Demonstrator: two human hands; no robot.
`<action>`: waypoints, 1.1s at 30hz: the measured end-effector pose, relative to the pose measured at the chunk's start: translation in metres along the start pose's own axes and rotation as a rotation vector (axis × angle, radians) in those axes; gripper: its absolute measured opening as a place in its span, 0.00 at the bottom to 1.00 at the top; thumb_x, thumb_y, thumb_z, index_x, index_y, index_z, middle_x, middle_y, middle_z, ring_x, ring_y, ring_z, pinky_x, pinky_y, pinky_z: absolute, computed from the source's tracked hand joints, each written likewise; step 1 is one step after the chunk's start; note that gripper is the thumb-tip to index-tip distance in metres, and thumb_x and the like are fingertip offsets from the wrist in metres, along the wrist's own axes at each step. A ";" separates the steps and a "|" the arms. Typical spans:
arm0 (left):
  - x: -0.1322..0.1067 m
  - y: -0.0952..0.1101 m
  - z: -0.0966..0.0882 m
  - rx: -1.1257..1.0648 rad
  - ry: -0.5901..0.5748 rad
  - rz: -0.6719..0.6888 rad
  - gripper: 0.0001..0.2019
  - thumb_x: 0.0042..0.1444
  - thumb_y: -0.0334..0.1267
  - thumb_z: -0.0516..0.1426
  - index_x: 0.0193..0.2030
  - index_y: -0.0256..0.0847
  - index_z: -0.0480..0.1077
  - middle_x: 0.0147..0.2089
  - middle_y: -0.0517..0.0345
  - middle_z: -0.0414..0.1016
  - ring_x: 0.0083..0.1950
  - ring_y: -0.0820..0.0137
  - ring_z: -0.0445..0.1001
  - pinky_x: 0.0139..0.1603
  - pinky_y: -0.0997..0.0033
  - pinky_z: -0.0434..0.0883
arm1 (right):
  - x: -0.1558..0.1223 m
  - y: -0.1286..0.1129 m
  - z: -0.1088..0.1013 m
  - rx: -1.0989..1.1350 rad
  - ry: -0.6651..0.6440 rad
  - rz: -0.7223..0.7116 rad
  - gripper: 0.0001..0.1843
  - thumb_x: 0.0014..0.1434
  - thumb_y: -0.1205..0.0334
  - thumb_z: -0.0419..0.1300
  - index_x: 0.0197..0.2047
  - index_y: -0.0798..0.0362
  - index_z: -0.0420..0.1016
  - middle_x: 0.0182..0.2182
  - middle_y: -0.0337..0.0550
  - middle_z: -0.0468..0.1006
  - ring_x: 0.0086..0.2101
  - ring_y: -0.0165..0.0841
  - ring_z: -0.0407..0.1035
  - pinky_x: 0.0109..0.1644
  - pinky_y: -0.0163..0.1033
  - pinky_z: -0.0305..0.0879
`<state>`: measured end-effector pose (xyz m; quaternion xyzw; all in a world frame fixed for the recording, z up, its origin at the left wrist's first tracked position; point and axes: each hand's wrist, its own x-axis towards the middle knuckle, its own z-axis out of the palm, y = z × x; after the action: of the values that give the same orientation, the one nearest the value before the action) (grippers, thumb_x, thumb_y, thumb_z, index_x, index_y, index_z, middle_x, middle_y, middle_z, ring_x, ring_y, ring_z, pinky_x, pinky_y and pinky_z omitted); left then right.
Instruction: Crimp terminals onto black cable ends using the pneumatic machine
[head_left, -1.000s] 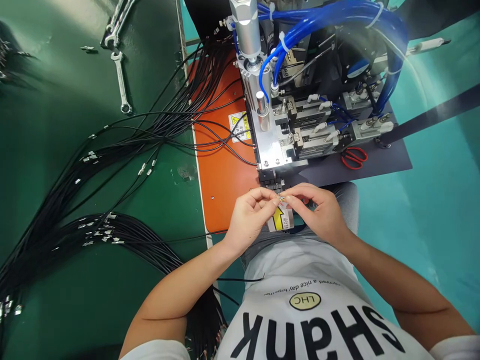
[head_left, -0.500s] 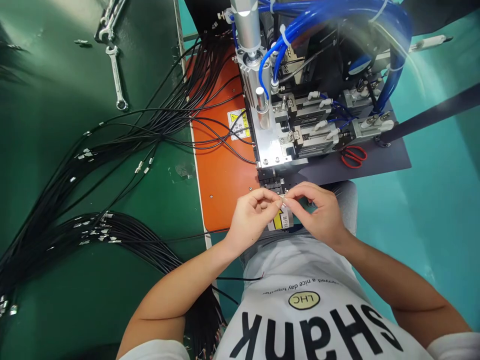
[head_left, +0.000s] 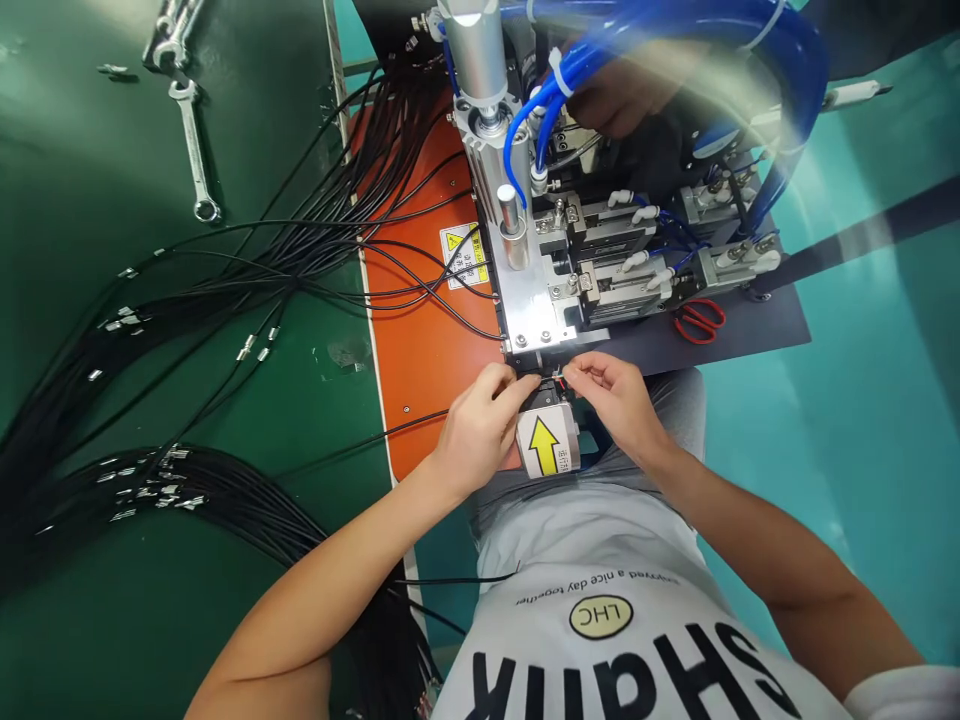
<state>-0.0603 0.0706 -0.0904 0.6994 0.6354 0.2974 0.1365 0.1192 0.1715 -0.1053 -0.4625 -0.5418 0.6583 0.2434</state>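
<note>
My left hand (head_left: 480, 425) is closed in a pinch at the front end of the machine (head_left: 521, 300). A black cable (head_left: 416, 420) runs from the left under this hand, and short thin wires (head_left: 558, 377), one of them reddish, show past its fingertips. My right hand (head_left: 615, 400) pinches the far ends of these wires from the other side. Both sets of fingertips are close together over a small black fixture (head_left: 541, 397). Just below them is a white-labelled block (head_left: 549, 442) with a yellow arrow. The fingers hide most of the cable end.
Bundles of black cables (head_left: 225, 500) with metal-tipped ends lie across the green table (head_left: 262, 400). A wrench (head_left: 195, 150) lies at the upper left. Red-handled scissors (head_left: 699, 322) rest right of the machine. Blue air tubes (head_left: 637, 50) arch above it. An orange plate (head_left: 420, 350) bears a warning label.
Both hands have moved slightly forward from above the arrow block to the fixture, uncovering the arrow label. The cable now lies across the orange plate. My view has shifted a little.
</note>
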 end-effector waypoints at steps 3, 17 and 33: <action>0.000 -0.003 0.003 0.008 0.005 0.015 0.18 0.64 0.27 0.47 0.56 0.41 0.70 0.42 0.51 0.67 0.44 0.68 0.71 0.41 0.70 0.72 | 0.003 0.004 -0.001 0.027 -0.008 0.024 0.12 0.56 0.52 0.66 0.34 0.53 0.77 0.29 0.39 0.76 0.30 0.30 0.68 0.36 0.35 0.65; 0.003 -0.004 0.004 0.023 -0.018 0.001 0.18 0.64 0.29 0.48 0.56 0.43 0.72 0.41 0.50 0.66 0.44 0.67 0.70 0.40 0.70 0.71 | 0.002 0.000 0.000 0.062 -0.001 0.080 0.12 0.55 0.53 0.67 0.33 0.53 0.77 0.29 0.39 0.77 0.30 0.29 0.68 0.35 0.35 0.66; 0.010 -0.005 0.000 0.278 -0.050 0.143 0.17 0.66 0.31 0.46 0.55 0.43 0.72 0.37 0.52 0.67 0.35 0.70 0.67 0.33 0.72 0.64 | 0.003 0.005 0.001 0.004 -0.026 0.032 0.12 0.57 0.52 0.65 0.35 0.53 0.74 0.28 0.38 0.75 0.28 0.30 0.70 0.33 0.36 0.67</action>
<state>-0.0638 0.0816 -0.0908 0.7623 0.6153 0.1980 0.0328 0.1180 0.1721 -0.1112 -0.4619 -0.5363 0.6691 0.2267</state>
